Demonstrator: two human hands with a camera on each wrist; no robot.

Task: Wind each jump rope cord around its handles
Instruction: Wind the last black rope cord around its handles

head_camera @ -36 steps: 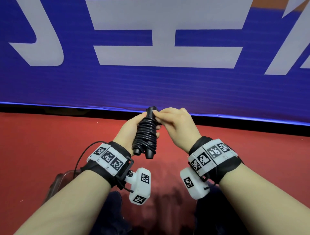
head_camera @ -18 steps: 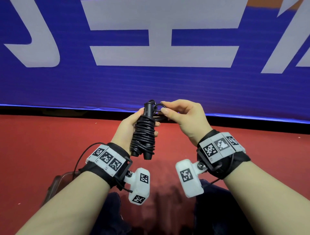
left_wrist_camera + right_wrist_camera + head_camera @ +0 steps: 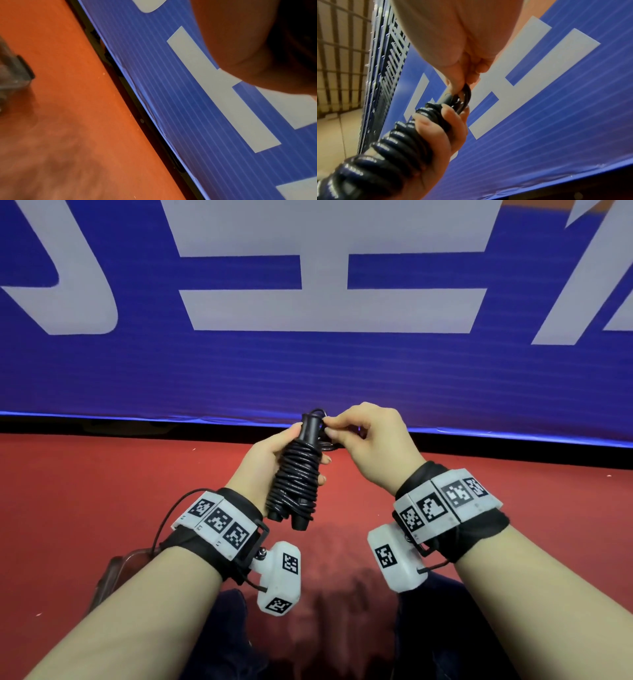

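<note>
A black jump rope (image 3: 296,477) is held upright in front of me, its cord coiled many times around the two handles. My left hand (image 3: 270,463) grips the wound bundle from the left, fingers curled round the coils (image 3: 399,142). My right hand (image 3: 363,440) pinches a small loop of the cord (image 3: 464,94) at the top of the handles. The two handle ends (image 3: 291,517) stick out below the coils. In the left wrist view only part of my left hand (image 3: 257,40) shows, and the rope is hidden.
A blue banner (image 3: 308,364) with large white characters stands close ahead on the red floor (image 3: 85,491). A dark, partly see-through object (image 3: 113,580) lies at my lower left. My dark trouser legs (image 3: 445,628) are below. A metal fence (image 3: 339,54) is at the side.
My right hand has shifted from beside the bundle's top to pinching the cord loop right at the handle tips. The bundle has tilted slightly; my left hand keeps its grip.
</note>
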